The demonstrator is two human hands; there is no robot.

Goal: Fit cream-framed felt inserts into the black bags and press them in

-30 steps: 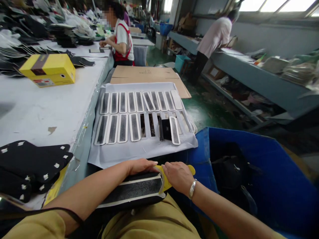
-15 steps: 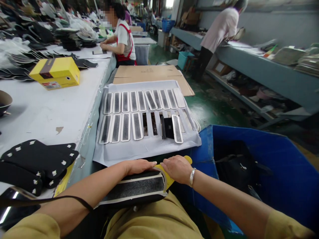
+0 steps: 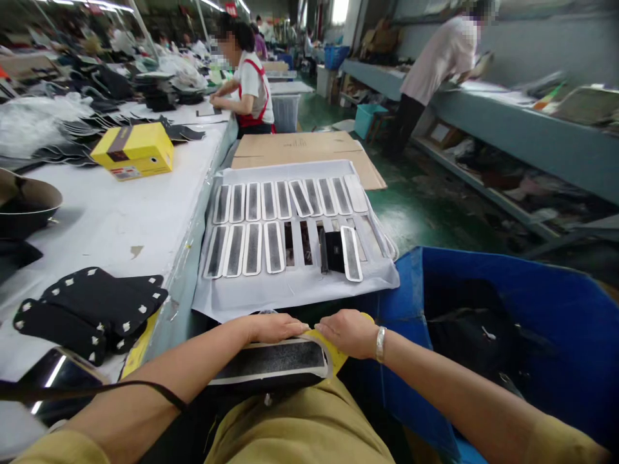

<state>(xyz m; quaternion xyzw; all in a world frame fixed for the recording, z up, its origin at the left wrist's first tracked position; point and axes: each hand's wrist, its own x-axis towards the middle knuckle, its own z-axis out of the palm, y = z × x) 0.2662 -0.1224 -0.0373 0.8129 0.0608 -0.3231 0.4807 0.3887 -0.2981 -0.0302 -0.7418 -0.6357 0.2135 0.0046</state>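
On my lap lies a black bag-like piece (image 3: 271,380), its long dark panel (image 3: 275,358) bordered in white. My left hand (image 3: 275,327) is closed over its far edge, fingers together and pointing right; their tips are partly hidden. At the panel's right end, my right hand (image 3: 349,333) grips a flat yellow tool (image 3: 336,356) that looks like a plastic scraper. The tool lies against the rounded white border. Both hands are close together, with a small gap between the fingertips.
Ahead, a white-covered board (image 3: 290,293) carries rows of dark strips with white borders (image 3: 275,248). A blue bin (image 3: 522,270) with black bags stands right. On the left table (image 3: 159,200) are black panels (image 3: 104,299) and a yellow box (image 3: 133,151). Two people work farther off.
The view has turned slightly left, so the surroundings sit farther right. My right hand has come slightly lower, and less of the yellow tool shows behind it. Both hands keep their hold.
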